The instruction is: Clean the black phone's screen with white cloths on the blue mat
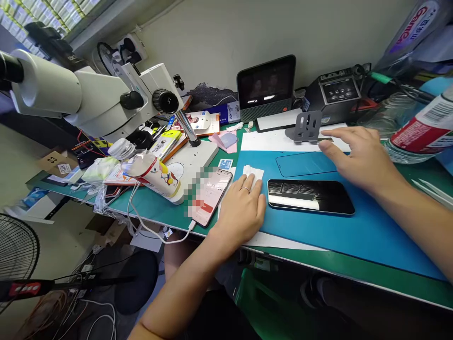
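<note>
On the left side of the blue mat (304, 226), my left hand (244, 203), with a ring on one finger, presses its curled fingers onto a folded white wipe (254, 173). A phone with a dark glossy screen (311, 197) lies flat just right of it. Behind that phone lies a clear glass screen protector with a black border (300, 164). My right hand (364, 158) hovers over the protector's right end, thumb and fingers apart, close to a grey phone stand (308, 126). Left of my left hand lies a second phone, lit and plugged into a white cable (212, 196).
A microscope (95, 97) on a white base stands at left, with a drink bottle (152, 172) by it. At the back are a smart display (267, 85) and a black device box (334, 94). A red-labelled bottle (423, 127) and white tweezers (433, 191) are at right.
</note>
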Action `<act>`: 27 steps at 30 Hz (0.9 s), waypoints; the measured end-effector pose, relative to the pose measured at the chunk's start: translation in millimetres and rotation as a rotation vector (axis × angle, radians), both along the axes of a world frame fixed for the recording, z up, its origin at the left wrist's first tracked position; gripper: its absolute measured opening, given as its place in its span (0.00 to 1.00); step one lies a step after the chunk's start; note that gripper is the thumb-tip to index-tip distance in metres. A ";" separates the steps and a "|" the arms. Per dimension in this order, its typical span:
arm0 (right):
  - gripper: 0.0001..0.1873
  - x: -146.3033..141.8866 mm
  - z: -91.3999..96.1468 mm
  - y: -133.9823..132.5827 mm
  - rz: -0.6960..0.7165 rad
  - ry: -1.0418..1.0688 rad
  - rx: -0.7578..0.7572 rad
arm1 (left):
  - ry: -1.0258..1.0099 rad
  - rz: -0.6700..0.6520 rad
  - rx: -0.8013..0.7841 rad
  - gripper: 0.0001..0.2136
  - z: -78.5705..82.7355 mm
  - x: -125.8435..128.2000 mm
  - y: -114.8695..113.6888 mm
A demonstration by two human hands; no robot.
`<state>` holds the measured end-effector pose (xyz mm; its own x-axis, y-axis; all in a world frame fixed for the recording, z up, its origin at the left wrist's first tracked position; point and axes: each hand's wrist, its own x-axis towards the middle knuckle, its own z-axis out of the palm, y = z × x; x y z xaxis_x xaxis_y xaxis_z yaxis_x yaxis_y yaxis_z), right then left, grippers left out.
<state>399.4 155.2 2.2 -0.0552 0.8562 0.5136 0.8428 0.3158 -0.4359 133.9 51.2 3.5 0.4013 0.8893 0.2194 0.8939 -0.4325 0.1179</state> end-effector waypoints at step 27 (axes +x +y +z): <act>0.27 -3.0 4.2 -8.5 0.050 0.045 -0.014 | -0.487 0.033 0.451 0.11 28.1 3.2 12.7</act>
<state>396.4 146.6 6.4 -0.0759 0.8601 0.5045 0.8056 0.3510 -0.4773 137.0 63.9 31.5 0.1367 0.6779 0.7223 0.7977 -0.5077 0.3255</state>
